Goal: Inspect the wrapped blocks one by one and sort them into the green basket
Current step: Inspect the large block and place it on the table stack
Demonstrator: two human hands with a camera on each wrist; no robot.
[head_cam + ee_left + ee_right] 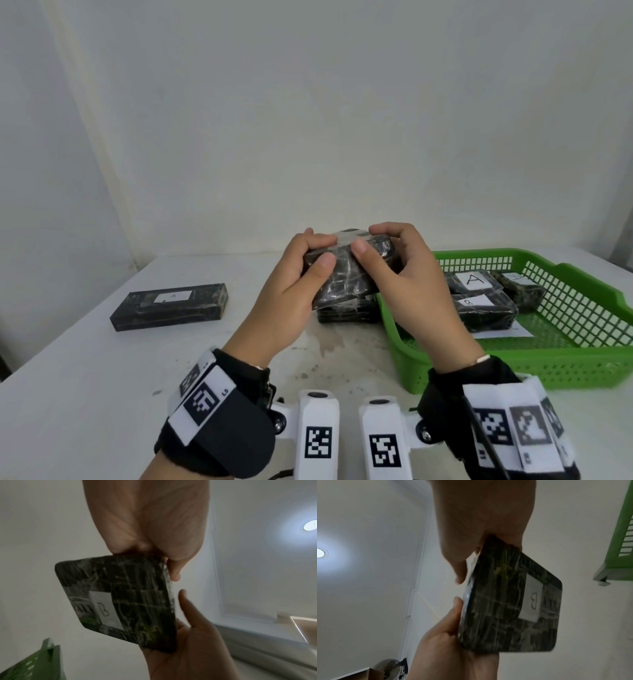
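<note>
Both hands are raised above the table point(85, 383) with one wrapped block point(346, 274) between them, held in the air just left of the green basket point(582, 363). The left hand point(291, 291) curls its fingers over the block's far edge with the thumb pressed on the near face; the right hand point(411, 284) grips the other end the same way, thumb on top. From the wrist views the block's underside carries a white label point(106, 609) marked B. Directly beneath the held block a second dark block point(346, 313) lies on the table against the basket's left wall. Inside the basket lie several wrapped blocks, one labelled A point(474, 281) and one labelled B point(483, 305). Well to the left, another block point(169, 306) rests flat on the table.
</note>
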